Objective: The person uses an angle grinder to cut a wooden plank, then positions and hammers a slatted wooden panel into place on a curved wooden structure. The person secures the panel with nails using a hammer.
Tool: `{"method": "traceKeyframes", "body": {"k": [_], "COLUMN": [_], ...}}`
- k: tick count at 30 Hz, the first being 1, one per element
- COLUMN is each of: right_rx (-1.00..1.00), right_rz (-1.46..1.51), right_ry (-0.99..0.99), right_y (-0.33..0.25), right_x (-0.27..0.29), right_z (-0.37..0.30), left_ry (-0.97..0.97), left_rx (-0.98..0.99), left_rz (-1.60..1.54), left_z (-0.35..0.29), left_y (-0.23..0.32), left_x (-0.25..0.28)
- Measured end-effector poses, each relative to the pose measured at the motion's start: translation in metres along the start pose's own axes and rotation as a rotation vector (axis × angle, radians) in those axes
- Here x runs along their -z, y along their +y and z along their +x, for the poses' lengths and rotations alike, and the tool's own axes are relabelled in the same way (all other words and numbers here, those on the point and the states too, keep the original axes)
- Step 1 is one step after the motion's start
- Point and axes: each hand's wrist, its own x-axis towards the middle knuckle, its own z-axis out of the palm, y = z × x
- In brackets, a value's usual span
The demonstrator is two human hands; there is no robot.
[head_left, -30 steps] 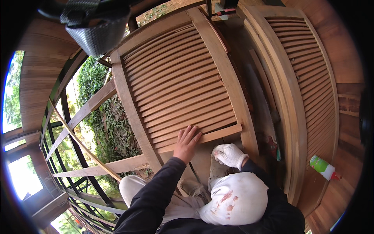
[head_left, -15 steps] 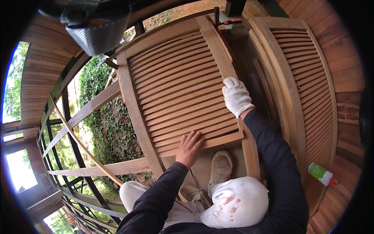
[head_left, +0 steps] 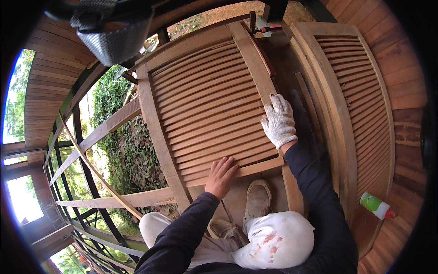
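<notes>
A louvered wooden panel [head_left: 205,105] with many slanted slats lies in front of me inside a wooden frame. My left hand [head_left: 221,177], bare, rests with fingers stretched over the lowest slat [head_left: 260,165] at the near end of the panel. On the right side rail [head_left: 253,64] of the frame lies my right hand [head_left: 278,122], in a white knitted glove. Its fingers are extended and a little apart, pointing away from me, and the thumb reaches toward the slat ends. Neither hand is closed around anything.
A second louvered panel [head_left: 353,82] leans at the right. Near it lies a green and white bottle with a red cap [head_left: 378,205]. A red and black clamp [head_left: 269,29] sits at the far corner. Wooden beams [head_left: 114,121] cross over leafy ground on the left.
My right hand has shifted slightly nearer to me along the rail, and its fingers have gone from curled over the rail to stretched out. My left hand stays on the lowest slat.
</notes>
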Motion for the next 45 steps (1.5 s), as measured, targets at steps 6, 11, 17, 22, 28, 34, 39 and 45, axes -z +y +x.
{"method": "traceKeyframes", "body": {"k": [6,11,17,22,28,34,39,45], "right_rx": [-0.018,-0.104,0.013,-0.381,-0.427,-0.203,-0.163,-0.117], "right_rz": [-0.084,-0.064,0.146,1.254,0.217,-0.226,-0.345,-0.383], "right_ry": [-0.057,-0.044,-0.085,0.300,0.189,-0.303,-0.503,-0.577], "right_y": [-0.013,-0.021,-0.006,0.017,0.068,0.046,0.051,0.069], "right_x": [-0.006,-0.025,-0.012,0.035,0.086,0.090,0.078,0.066], "right_z": [-0.004,-0.001,0.017,0.014,-0.181,-0.302,-0.320,-0.327], "left_ry": [-0.001,0.018,-0.022,-0.032,-0.109,-0.088,0.004,0.102], "left_rx": [-0.009,-0.019,-0.040,-0.016,-0.101,-0.288,-0.296,-0.237], "left_rz": [0.014,0.000,0.026,0.048,0.061,0.062,0.023,0.036], "left_z": [0.001,0.002,0.000,0.001,0.033,0.080,0.087,0.097], "left_y": [0.002,0.004,-0.005,0.005,0.042,0.065,0.074,0.090], "left_x": [0.003,0.007,0.003,0.006,-0.008,-0.044,-0.046,-0.052]}}
